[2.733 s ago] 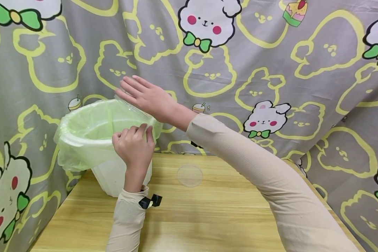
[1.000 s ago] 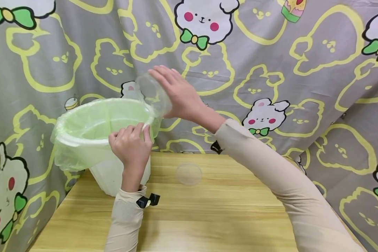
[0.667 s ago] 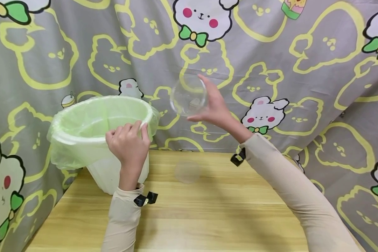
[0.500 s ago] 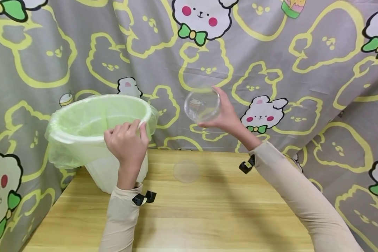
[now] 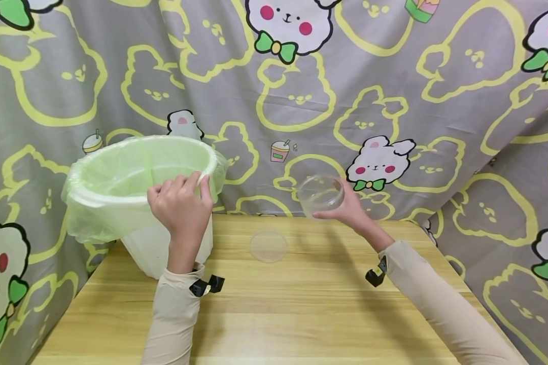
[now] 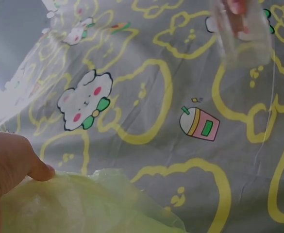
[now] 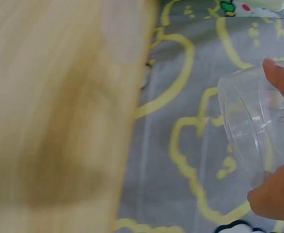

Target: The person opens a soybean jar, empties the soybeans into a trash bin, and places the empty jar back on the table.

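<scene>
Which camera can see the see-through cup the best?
The right wrist view: the clear plastic cup fills the frame's right side, pinched by the right hand, rim and wall sharp. The head view shows it small but whole, held above the table. The left wrist view shows only a blurry piece at the top edge.

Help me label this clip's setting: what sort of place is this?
Probably a makeshift indoor recording corner rather than a kitchen: a cartoon-print cloth backdrop hangs behind a wooden table holding just a green-lined bin and a clear lid.

Right hand [image 5: 351, 209] lowered clear cup [image 5: 320, 195] tableward, seemingly.
</scene>
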A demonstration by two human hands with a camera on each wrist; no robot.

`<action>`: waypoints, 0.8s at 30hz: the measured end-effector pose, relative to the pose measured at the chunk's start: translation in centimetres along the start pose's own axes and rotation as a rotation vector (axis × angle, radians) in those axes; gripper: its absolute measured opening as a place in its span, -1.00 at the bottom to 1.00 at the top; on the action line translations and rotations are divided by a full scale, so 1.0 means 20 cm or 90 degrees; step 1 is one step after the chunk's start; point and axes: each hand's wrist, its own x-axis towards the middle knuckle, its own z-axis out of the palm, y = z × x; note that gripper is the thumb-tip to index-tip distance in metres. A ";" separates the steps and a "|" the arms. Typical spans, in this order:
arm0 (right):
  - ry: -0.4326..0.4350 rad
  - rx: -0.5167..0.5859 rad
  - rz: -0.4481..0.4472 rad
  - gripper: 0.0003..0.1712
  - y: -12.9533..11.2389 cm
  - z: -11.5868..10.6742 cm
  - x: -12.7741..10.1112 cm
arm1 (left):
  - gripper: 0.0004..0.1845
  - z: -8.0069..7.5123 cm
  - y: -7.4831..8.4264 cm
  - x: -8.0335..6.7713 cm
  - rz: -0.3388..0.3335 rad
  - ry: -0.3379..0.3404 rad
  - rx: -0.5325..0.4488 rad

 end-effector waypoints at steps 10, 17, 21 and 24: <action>-0.046 0.037 0.065 0.45 0.19 0.11 -0.10 | -0.76 0.01 -0.01 0.00 0.011 0.008 0.001; -0.063 0.051 0.087 0.45 0.27 0.20 -0.15 | -0.76 0.00 -0.01 0.00 0.010 0.006 0.003; -0.069 0.059 0.090 0.41 0.32 0.24 -0.17 | -0.76 0.01 -0.01 0.00 0.010 0.006 0.002; -0.073 0.066 0.093 0.40 0.34 0.26 -0.17 | -0.76 0.01 -0.01 0.00 0.009 0.005 0.001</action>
